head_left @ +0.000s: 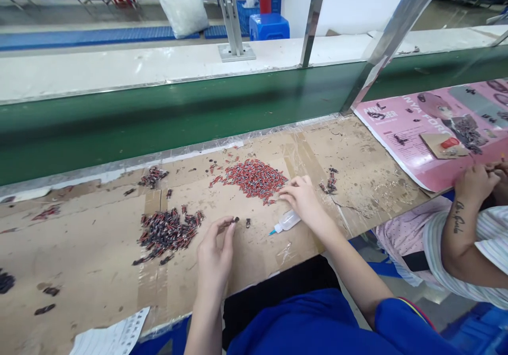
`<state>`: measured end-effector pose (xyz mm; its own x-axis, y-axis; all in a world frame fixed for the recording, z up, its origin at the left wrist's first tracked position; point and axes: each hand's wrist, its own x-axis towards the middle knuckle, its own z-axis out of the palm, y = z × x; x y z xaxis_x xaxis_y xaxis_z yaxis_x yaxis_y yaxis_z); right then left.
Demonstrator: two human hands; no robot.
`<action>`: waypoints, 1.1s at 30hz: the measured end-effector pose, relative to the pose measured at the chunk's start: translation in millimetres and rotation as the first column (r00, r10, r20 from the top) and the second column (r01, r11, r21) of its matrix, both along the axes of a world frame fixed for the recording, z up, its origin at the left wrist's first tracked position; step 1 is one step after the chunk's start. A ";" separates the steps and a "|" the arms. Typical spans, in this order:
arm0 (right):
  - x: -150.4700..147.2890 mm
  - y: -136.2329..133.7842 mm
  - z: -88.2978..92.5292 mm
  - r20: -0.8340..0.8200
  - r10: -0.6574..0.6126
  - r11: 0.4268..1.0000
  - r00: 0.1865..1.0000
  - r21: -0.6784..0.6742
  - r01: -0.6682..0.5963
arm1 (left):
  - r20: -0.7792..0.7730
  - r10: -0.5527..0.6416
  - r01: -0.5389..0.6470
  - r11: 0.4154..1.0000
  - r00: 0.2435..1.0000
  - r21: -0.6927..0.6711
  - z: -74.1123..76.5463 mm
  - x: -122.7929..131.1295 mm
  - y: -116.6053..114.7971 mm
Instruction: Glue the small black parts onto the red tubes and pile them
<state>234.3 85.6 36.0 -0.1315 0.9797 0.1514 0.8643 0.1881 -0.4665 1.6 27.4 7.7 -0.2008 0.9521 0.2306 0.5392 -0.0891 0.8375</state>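
Between the thumb and forefinger of my left hand is a small black part; its exact kind is too small to make out. Just right of it, another small black piece lies on the cardboard. My right hand is at the right edge of a pile of small red parts, thumb and forefinger drawn together. Whatever is in that pinch is too small to see. A clear squeeze bottle with a blue needle tip lies under my right wrist. Left of my left hand is a heap of black-and-red pieces.
Cardboard covers the bench, with a green belt behind it. Smaller clusters lie around, and a paper sheet is at the front left. At right, a co-worker's hands are by a pink poster. A metal post stands behind.
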 end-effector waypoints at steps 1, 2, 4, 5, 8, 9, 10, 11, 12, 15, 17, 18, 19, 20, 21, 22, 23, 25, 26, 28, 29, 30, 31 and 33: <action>-2.8 6.6 -2.1 0.019 0.018 0.999 1.000 -0.039 -0.017 | 0.027 -0.001 0.001 1.000 1.000 -0.005 1.5 1.2 -0.7; -5.2 11.7 -4.2 0.039 0.027 0.997 0.999 -0.075 -0.024 | 0.051 -0.001 0.002 1.000 0.999 -0.012 2.7 2.1 -1.3; -8.0 17.6 -7.3 0.084 0.046 0.992 0.995 -0.122 -0.036 | 0.091 -0.001 0.004 0.999 0.996 -0.034 4.2 2.6 -2.4; -8.5 18.5 -7.9 0.110 0.055 0.991 0.992 -0.130 -0.040 | 0.111 -0.002 0.007 0.999 0.994 -0.049 4.9 2.5 -2.9; -9.2 15.7 -4.8 0.133 0.073 0.994 0.988 -0.096 -0.060 | 0.167 -0.010 0.025 0.996 0.986 -0.085 7.9 3.2 -4.4; -10.0 13.1 -2.2 0.096 0.072 0.996 0.993 -0.068 -0.066 | 0.179 -0.014 0.031 0.995 0.984 -0.090 9.5 4.0 -4.9; -11.5 9.9 1.0 0.028 0.070 0.997 0.997 -0.036 -0.069 | 0.186 -0.020 0.038 0.995 0.982 -0.089 11.3 5.2 -5.3; -13.7 6.1 4.6 -0.063 0.071 0.997 0.995 -0.001 -0.071 | 0.189 -0.028 0.045 0.995 0.982 -0.084 13.3 6.8 -5.7; -16.9 1.7 8.3 -0.165 0.079 0.997 0.983 0.029 -0.075 | 0.187 -0.037 0.053 0.996 0.982 -0.077 15.3 8.5 -6.0; -30.6 -12.2 17.4 -0.400 0.178 0.984 0.899 0.071 -0.163 | 0.168 -0.051 0.062 0.996 0.985 -0.061 20.5 13.5 -6.1; -41.2 -19.7 19.9 -0.481 0.253 0.965 0.840 0.066 -0.253 | 0.147 -0.058 0.067 0.996 0.987 -0.054 22.6 15.4 -5.8; -46.1 -22.3 19.9 -0.521 0.262 0.960 0.813 0.055 -0.274 | 0.137 -0.064 0.072 0.996 0.988 -0.050 23.2 15.9 -5.7; -50.3 -24.1 19.3 -0.566 0.247 0.960 0.787 0.036 -0.276 | 0.128 -0.071 0.077 0.996 0.989 -0.045 23.6 16.1 -5.6; -53.7 -25.1 18.2 -0.612 0.213 0.964 0.761 0.008 -0.264 | 0.121 -0.075 0.081 0.996 0.990 -0.040 23.8 16.0 -5.7; -56.3 -25.5 16.9 -0.653 0.172 0.968 0.737 -0.028 -0.250 | 0.115 -0.078 0.083 0.996 0.990 -0.036 23.9 15.9 -5.8; -58.0 -25.5 15.6 -0.685 0.133 0.969 0.717 -0.062 -0.239 | 0.112 -0.080 0.084 0.996 0.990 -0.035 24.0 15.8 -6.1; -59.1 -25.2 14.5 -0.704 0.106 0.967 0.703 -0.091 -0.237 | 0.111 -0.080 0.084 0.996 0.991 -0.035 24.0 15.7 -6.4; -60.0 -24.6 13.3 -0.714 0.087 0.961 0.694 -0.124 -0.248 | 0.111 -0.078 0.082 0.996 0.991 -0.035 24.0 15.9 -7.2; -60.2 -24.4 13.1 -0.713 0.086 0.959 0.696 -0.130 -0.251 | 0.113 -0.079 0.083 0.996 0.991 -0.032 24.0 16.1 -7.5; -61.0 -24.6 13.4 -0.707 0.084 0.959 0.702 -0.134 -0.249 | 0.114 -0.078 0.081 0.997 0.990 -0.022 24.2 16.5 -8.1; -61.5 -24.9 13.5 -0.704 0.082 0.960 0.706 -0.135 -0.246 | 0.114 -0.078 0.081 0.997 0.990 -0.015 24.5 16.6 -8.3; -62.2 -25.4 13.7 -0.702 0.084 0.960 0.707 -0.134 -0.247 | 0.113 -0.080 0.081 0.997 0.990 -0.010 24.8 16.4 -8.4; -63.0 -26.0 13.7 -0.702 0.085 0.959 0.707 -0.135 -0.249 | 0.112 -0.082 0.084 0.996 0.990 -0.009 25.2 16.1 -8.5; -64.1 -27.3 13.8 -0.701 0.088 0.957 0.708 -0.138 -0.255 | 0.120 -0.089 0.092 0.996 0.989 -0.019 26.0 15.1 -8.4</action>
<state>170.1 58.4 49.8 -0.2430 0.9680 0.0634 0.2561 0.1270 -0.9583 16.6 19.0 33.7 -0.1381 0.9727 0.1866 0.4266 -0.1116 0.8975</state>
